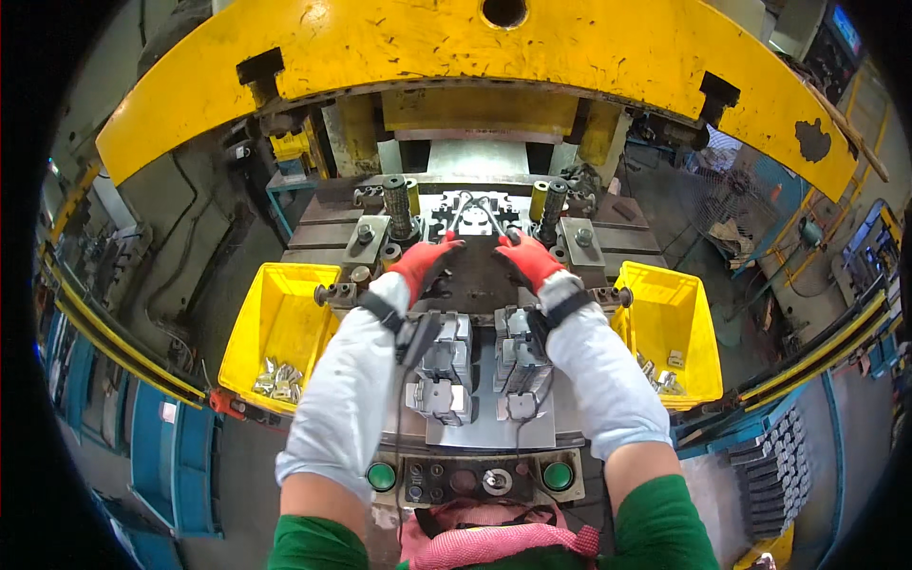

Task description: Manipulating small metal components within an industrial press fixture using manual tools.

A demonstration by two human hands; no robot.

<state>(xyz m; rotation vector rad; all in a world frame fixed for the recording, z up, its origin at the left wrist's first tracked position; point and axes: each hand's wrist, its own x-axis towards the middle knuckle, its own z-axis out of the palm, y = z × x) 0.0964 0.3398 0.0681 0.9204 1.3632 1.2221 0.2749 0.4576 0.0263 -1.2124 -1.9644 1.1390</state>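
Observation:
Both my hands wear red gloves with black on them and reach forward to the die (472, 217) in the press. In my left hand (427, 265) is a slim metal tool (459, 215) with a red grip; its bright end slants in over the die's centre. A similar slim metal tool (493, 218) extends from my right hand (528, 258), its end near the other one. Both tips meet the die area around a small shiny round part (473, 218). Whether they grip it is too small to tell. Stacked grey metal blanks (444, 361) stand in two groups below my wrists.
Yellow bins (277, 313) (676, 318) holding small metal parts flank the press bed. Black-ribbed guide posts (397, 207) (552, 211) rise either side of the die. The yellow press beam (494, 47) arches overhead. Two green buttons (381, 476) (558, 476) sit on the near control panel (465, 481).

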